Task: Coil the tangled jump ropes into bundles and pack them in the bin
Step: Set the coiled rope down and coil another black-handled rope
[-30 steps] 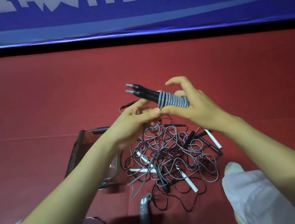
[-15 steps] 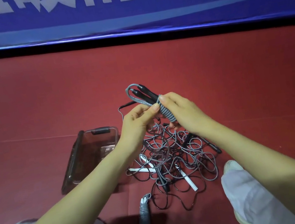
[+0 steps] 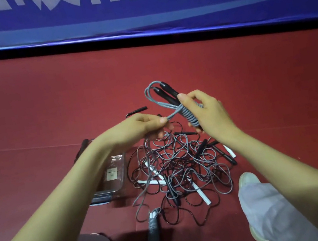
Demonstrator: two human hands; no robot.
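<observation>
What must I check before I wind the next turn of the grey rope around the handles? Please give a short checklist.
1. Right hand grips handles and coil: ok.
2. Left hand pinches rope: ok.
3. Coil turns lie side by side: ok.
4. Rope below the left hand free of pile: cannot tell; it hangs down across it.
5. Bin beside pile: ok, only partly in view.
</observation>
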